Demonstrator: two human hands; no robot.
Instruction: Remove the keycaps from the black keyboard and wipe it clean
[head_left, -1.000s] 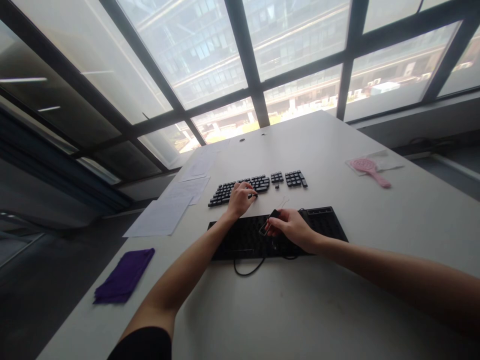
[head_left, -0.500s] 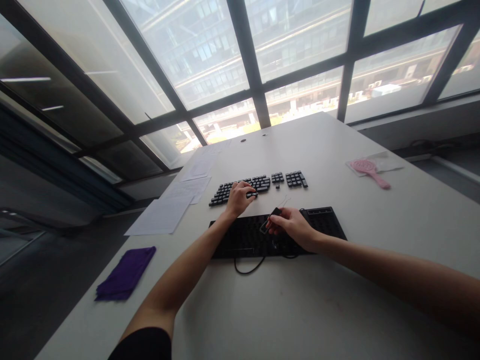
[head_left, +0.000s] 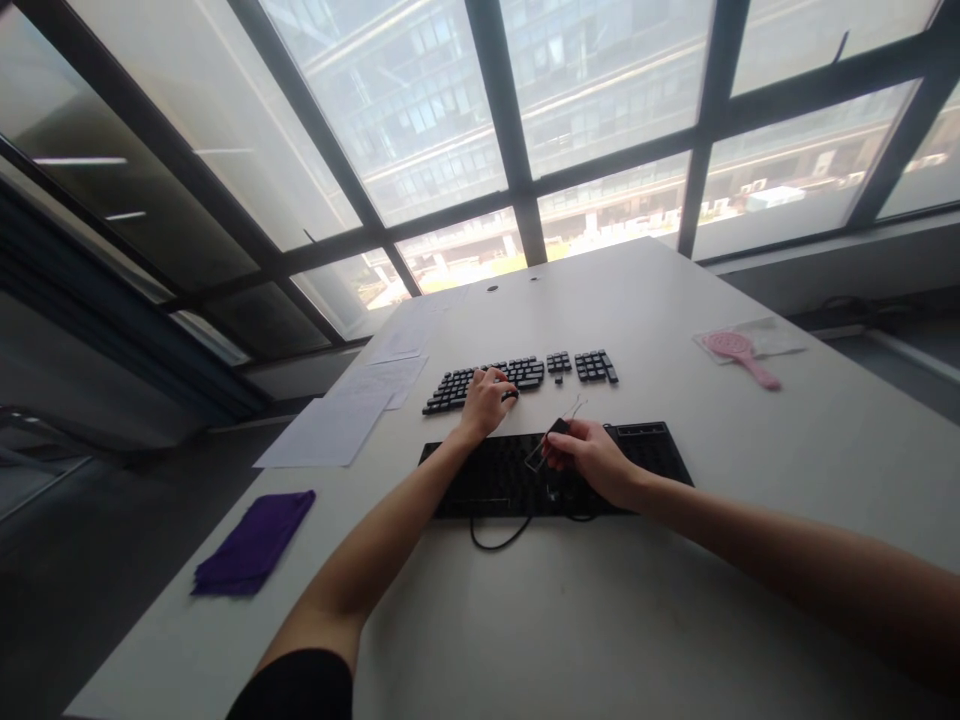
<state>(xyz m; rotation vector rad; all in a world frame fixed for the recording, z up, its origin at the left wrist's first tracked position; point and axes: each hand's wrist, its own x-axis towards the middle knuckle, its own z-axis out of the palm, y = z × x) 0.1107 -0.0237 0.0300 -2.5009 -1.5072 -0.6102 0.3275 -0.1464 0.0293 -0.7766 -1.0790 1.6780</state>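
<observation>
My left hand (head_left: 486, 405) reaches over the laid-out black keycaps (head_left: 450, 387), its thumb and fingers closed on a dark keycap (head_left: 511, 395) at the near edge of the group. In my right hand (head_left: 589, 452) is a keycap puller (head_left: 558, 427) with a black grip and thin wire loops at both ends. That hand hovers over the black keyboard (head_left: 480, 480), whose top looks stripped of most keys. Both forearms cross in front of the keyboard, and the right hand covers part of it.
Smaller keycap blocks (head_left: 596, 366) and a single keycap (head_left: 558, 380) lie to the right of the main group. Paper sheets (head_left: 322, 430) and a folded purple cloth (head_left: 253, 545) are on the left. A pink hairbrush (head_left: 739, 355) rests on clear plastic. A cable (head_left: 499, 546) loops nearside.
The view has shifted slightly. My right hand has turned the puller a little, so its near wire loop shows more plainly. My left hand stays by the keycaps.
</observation>
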